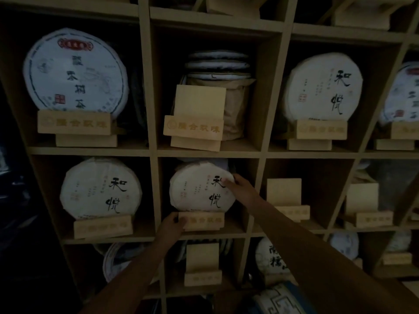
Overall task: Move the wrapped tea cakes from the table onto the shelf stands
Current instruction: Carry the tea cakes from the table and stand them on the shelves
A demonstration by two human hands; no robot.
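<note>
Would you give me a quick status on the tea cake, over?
Right hand on tea cake edge, cake upright on stand. Left hand steadying stand. Nothing in the way.

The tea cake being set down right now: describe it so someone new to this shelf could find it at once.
On the wooden cubby shelf, find the middle row's centre compartment, directly below the one with a bare stand and a stack of cakes. The wrapped tea cake stands upright there on a wooden stand. Unlike its lookalike one cubby left, the right hand touches its edge and the left hand touches its stand.
</note>
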